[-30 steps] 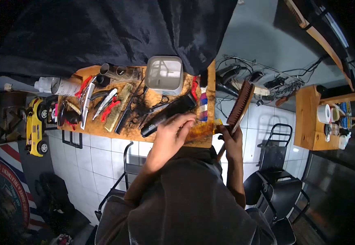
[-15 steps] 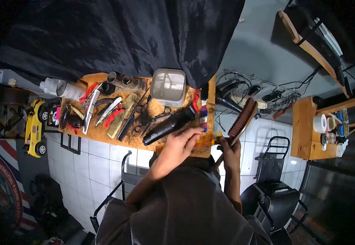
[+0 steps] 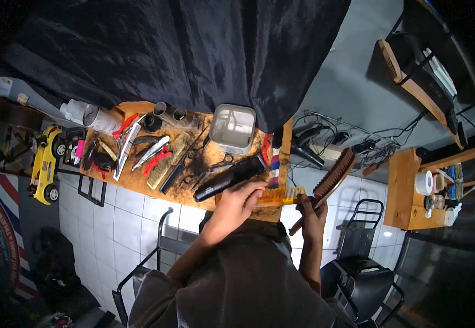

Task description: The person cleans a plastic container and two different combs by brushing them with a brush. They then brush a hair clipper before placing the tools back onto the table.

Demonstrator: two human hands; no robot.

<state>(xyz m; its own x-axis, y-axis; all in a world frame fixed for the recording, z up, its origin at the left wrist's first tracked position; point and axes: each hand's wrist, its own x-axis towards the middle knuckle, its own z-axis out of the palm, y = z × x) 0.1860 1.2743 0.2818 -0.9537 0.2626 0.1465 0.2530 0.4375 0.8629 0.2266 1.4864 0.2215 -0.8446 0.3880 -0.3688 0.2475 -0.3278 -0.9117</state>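
My left hand [image 3: 236, 205] is shut on an orange comb [image 3: 282, 195], held flat over the near right corner of a wooden tool tray [image 3: 139, 185]. My right hand [image 3: 312, 213] grips the handle of a wooden bristle brush [image 3: 333, 177], which tilts up to the right just beyond the comb's end. The brush bristles face the comb's teeth, close to them. A black hair clipper [image 3: 229, 177] lies on the tray right beside my left hand.
The tray holds scissors, combs, clips, spray bottles and a white square container [image 3: 233, 128]. A black cape [image 3: 183, 49] hangs behind it. Hair dryers and cables [image 3: 314, 147] lie to the right, near a wooden shelf [image 3: 404, 186]. Black chairs [image 3: 366, 273] stand below; a yellow toy car [image 3: 45, 164] sits far left.
The brush has moved rightward off the comb, leaving more of the comb's teeth showing. My left hand keeps its grip on the comb. The view has shifted slightly.
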